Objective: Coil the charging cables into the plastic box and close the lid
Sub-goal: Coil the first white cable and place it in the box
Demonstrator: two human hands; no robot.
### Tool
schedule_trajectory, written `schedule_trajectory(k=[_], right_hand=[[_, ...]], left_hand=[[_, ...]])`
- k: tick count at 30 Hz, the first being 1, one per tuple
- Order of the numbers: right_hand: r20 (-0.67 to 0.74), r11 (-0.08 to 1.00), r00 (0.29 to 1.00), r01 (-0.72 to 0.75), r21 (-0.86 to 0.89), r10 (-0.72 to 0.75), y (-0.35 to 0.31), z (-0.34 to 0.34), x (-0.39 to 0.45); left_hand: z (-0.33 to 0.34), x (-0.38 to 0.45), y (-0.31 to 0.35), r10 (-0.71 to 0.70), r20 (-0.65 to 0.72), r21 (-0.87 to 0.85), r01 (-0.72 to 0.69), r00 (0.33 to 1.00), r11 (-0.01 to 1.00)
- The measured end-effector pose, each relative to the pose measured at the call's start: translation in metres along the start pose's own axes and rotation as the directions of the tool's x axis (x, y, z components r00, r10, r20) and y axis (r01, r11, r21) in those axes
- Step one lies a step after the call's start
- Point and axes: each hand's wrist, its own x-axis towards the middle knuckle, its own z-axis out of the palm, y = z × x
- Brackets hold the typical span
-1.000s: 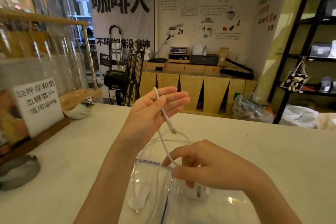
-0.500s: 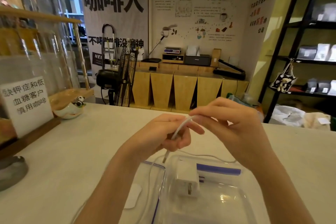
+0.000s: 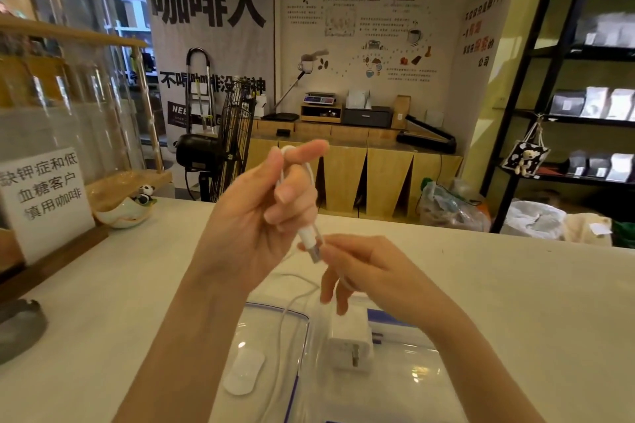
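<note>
Your left hand [image 3: 261, 213] grips the looped white cable [image 3: 311, 182] above the surface, right hand [image 3: 371, 271] pinches its trailing run near the plug [image 3: 309, 240]; slack hangs into the open plastic box [image 3: 395, 385], so a loose pinch risks the coil springing apart

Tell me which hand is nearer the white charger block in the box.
Right. The right hand hangs just above the charger block, fingertips pointing down toward it; the left hand is raised higher and further left.
</note>
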Motion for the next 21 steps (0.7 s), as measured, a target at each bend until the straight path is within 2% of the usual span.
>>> schedule_trajectory(k=[2,3,5,7,10,13,15,16,19,21], right_hand=[[0.07,0.976,0.997,0.005,-0.219,0.011,-0.003,0.008,-0.001],[0.079,0.951,0.997,0.016,-0.309,0.008,-0.005,0.011,-0.001],[0.085,0.893,0.996,0.051,-0.447,-0.014,-0.01,0.016,-0.004],[0.09,0.821,0.993,0.109,-0.561,-0.07,-0.017,0.02,-0.008],[0.055,0.752,0.983,0.171,-0.637,-0.176,-0.027,0.02,-0.014],[-0.056,0.713,0.943,0.209,-0.669,-0.329,-0.034,0.013,-0.017],[-0.105,0.641,0.879,0.253,-0.725,-0.466,-0.031,0.003,-0.016],[-0.139,0.633,0.844,0.269,-0.726,-0.518,-0.027,-0.004,-0.015],[-0.227,0.665,0.776,0.305,-0.682,-0.589,-0.016,-0.02,-0.016],[-0.313,0.716,0.728,0.338,-0.611,-0.61,-0.014,-0.03,-0.016]], left_hand=[[-0.004,-0.001,0.001,0.121,-0.173,0.14,-0.098,0.978,0.985],[-0.007,-0.001,0.001,0.187,-0.257,0.272,-0.115,0.948,0.955],[-0.016,-0.001,-0.001,0.305,-0.367,0.572,-0.045,0.879,0.819],[-0.027,-0.002,-0.006,0.392,-0.387,0.759,0.048,0.835,0.649],[-0.035,-0.002,-0.012,0.451,-0.358,0.868,0.114,0.818,0.484],[-0.034,-0.001,-0.021,0.362,-0.327,0.929,0.225,0.873,0.294],[-0.031,-0.001,-0.026,0.202,-0.351,0.929,0.314,0.914,0.194],[-0.028,-0.001,-0.027,0.115,-0.367,0.922,0.344,0.923,0.18],[-0.02,0.0,-0.031,-0.032,-0.373,0.894,0.369,0.927,0.254],[-0.012,0.002,-0.032,-0.107,-0.361,0.862,0.375,0.926,0.341]])
